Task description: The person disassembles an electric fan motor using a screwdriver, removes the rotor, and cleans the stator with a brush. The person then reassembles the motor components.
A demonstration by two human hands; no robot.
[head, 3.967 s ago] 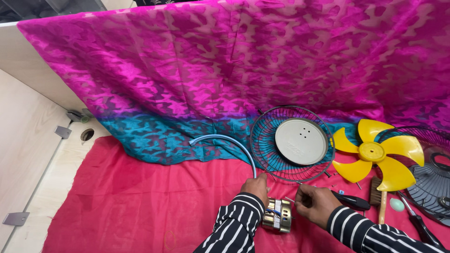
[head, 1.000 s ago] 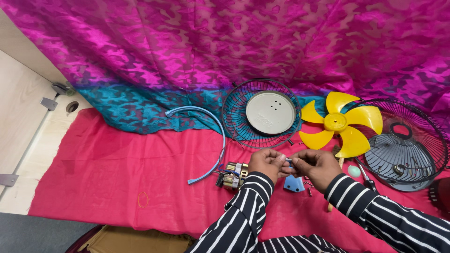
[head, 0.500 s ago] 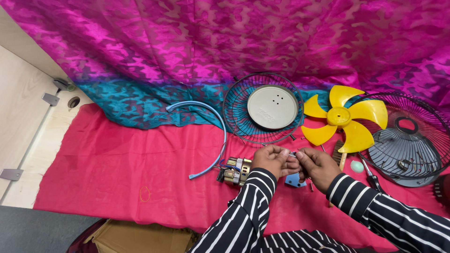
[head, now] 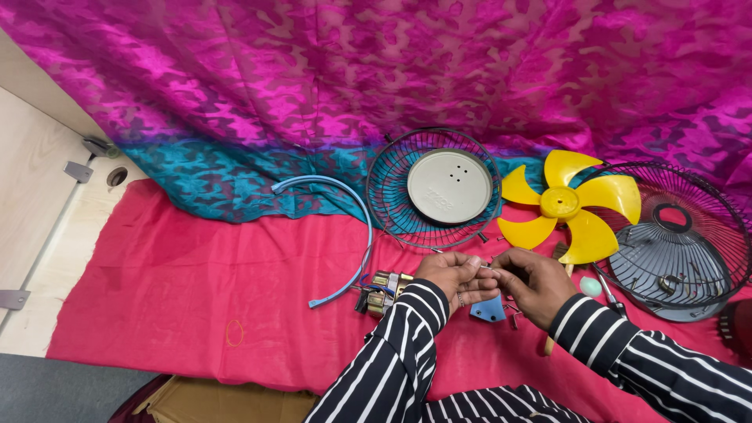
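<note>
Fingers: both hands meet fingertip to fingertip above the red cloth; a small metal part is pinched between them, too small to identify.
Left hand: fingers curled closed around the small part; a ring shows on one finger.
Right hand: thumb and forefinger closed on the same part from the other side.
Fan motor: lies on the cloth just beside the left wrist, wires showing.
Blue plastic piece: lies on the cloth directly below the joined hands.
Blue curved rim strip: left of the motor.
Front wire guard: beyond the hands, grey round plate at centre.
Yellow fan blade: beyond the right hand.
Rear guard: far right.
</note>
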